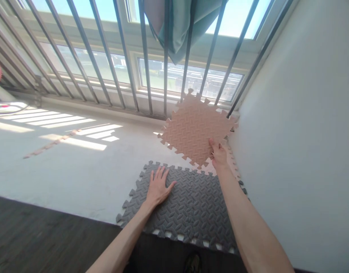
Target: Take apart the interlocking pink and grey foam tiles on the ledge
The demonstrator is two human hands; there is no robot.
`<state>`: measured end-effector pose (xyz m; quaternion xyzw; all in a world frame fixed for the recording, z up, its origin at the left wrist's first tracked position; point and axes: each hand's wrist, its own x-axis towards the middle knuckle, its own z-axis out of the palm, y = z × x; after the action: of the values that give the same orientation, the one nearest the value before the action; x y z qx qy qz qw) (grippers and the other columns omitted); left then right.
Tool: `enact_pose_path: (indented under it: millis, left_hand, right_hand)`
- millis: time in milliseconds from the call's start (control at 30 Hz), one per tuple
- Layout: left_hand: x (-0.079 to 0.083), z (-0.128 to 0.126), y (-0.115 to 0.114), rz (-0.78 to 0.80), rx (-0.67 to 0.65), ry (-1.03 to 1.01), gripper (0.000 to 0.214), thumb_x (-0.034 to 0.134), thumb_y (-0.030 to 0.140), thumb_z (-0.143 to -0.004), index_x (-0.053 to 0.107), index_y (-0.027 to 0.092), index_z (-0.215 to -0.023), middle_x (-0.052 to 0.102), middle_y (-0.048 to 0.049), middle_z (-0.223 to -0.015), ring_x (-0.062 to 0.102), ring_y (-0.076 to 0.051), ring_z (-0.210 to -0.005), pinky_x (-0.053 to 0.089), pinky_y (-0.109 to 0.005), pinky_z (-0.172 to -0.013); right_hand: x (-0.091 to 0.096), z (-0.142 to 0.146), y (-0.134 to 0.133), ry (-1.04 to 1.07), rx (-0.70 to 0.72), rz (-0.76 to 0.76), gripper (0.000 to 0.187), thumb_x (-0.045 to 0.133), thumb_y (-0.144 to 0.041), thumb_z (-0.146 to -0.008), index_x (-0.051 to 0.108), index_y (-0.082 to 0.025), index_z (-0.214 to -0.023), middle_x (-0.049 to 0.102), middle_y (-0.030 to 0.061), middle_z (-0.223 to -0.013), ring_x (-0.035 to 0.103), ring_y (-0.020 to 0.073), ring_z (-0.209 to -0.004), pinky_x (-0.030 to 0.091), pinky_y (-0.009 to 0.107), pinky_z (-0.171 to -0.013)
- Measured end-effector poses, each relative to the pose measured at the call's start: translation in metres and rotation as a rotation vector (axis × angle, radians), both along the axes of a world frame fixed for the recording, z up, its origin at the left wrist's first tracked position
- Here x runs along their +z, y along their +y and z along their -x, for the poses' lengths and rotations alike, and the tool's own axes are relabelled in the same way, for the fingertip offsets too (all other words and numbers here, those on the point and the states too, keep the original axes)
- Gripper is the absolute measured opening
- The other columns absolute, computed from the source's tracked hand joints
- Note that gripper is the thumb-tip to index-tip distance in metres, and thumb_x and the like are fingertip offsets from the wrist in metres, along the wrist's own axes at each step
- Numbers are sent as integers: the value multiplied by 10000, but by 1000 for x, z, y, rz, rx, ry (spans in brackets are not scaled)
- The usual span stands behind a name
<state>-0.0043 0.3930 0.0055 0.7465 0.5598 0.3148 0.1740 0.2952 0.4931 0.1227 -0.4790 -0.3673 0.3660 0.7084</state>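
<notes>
My right hand (219, 153) grips the near edge of a pink interlocking foam tile (195, 129), which is lifted and tilted above the floor near the wall corner. Another pink tile (233, 163) peeks out on the floor beneath it, beside the wall. My left hand (158, 186) lies flat with fingers spread on the left grey foam tile (146, 212). A second grey tile (210, 208) is joined to its right side, running up to the wall.
A white wall (299, 132) rises on the right. Barred windows (120, 76) with a hanging teal curtain (181, 26) stand ahead. The pale floor (63, 170) carries a thin pink foam strip (52, 143). Dark wood flooring (35, 235) lies nearest me.
</notes>
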Motion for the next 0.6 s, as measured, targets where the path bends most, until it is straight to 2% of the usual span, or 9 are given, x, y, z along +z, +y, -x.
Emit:
enact_pose_path:
  millis: [67, 133, 200, 233, 300, 400, 500, 533, 600]
  left_hand:
    - [7, 0, -4, 143, -8, -404, 681, 654, 565, -972, 516, 264, -1568, 558, -167, -1631, 489, -322, -1548, 323, -614, -1317]
    - [18, 0, -15, 270, 14, -871, 681, 666, 564, -971, 464, 280, -1556, 619, -172, -1558, 645, -298, -1399, 504, -548, -1203]
    - [29, 5, -27, 326, 85, -1228, 661, 746, 551, -924, 472, 291, -1467, 724, -128, -1362, 762, -259, -1177, 607, -492, -1073]
    - [34, 12, -32, 330, 138, -1332, 652, 806, 535, -877, 490, 289, -1392, 755, -77, -1216, 788, -231, -1053, 633, -468, -1013]
    - [44, 38, -36, 312, 238, -1411, 650, 904, 487, -773, 505, 278, -1242, 723, 25, -967, 773, -174, -844, 652, -420, -919]
    - [58, 110, -28, 225, 347, -1389, 578, 914, 408, -737, 501, 264, -1114, 648, 82, -845, 692, -113, -704, 649, -397, -884]
    - [71, 205, -12, 152, 575, -1250, 363, 800, 241, -806, 495, 239, -1003, 618, 79, -813, 644, -95, -705, 646, -395, -891]
    - [75, 235, -8, 160, 679, -1155, 310, 756, 195, -811, 487, 230, -961, 605, 77, -784, 632, -96, -701, 644, -382, -869]
    - [80, 285, -5, 156, 781, -1084, 269, 703, 136, -804, 481, 219, -930, 598, 66, -766, 616, -105, -705, 632, -380, -845]
  right_hand:
    - [-5, 27, -16, 100, 67, 74, 546, 928, -564, -665, 721, -239, -1052, 852, 60, -1082, 788, 250, -988, 650, 377, -827]
    - [-11, 59, -31, 158, 141, 151, 579, 958, -581, -612, 728, -247, -1025, 857, 43, -1019, 795, 260, -946, 657, 376, -796]
    - [-15, 94, -44, 152, 206, 209, 607, 964, -610, -592, 733, -242, -1015, 855, 38, -963, 797, 260, -898, 659, 373, -766]
    - [-16, 110, -50, 131, 248, 236, 614, 954, -631, -603, 739, -239, -1024, 851, 38, -947, 797, 257, -879, 656, 369, -750]
    - [-17, 135, -62, 66, 337, 285, 617, 895, -691, -672, 755, -237, -1065, 844, 48, -946, 800, 250, -869, 648, 359, -738]
    - [-23, 144, -91, -149, 364, 296, 612, 756, -737, -812, 765, -234, -1162, 835, 94, -1063, 803, 266, -994, 649, 412, -880]
    - [-45, 119, -138, -612, 267, 226, 530, 669, -651, -925, 758, -243, -1251, 786, 131, -1299, 724, 315, -1247, 548, 543, -1133]
    - [-57, 106, -157, -769, 236, 206, 487, 642, -605, -959, 751, -260, -1284, 759, 125, -1363, 688, 329, -1310, 508, 576, -1180]
    - [-82, 81, -194, -989, 192, 176, 425, 611, -529, -999, 746, -278, -1315, 744, 117, -1389, 664, 334, -1342, 481, 590, -1217]
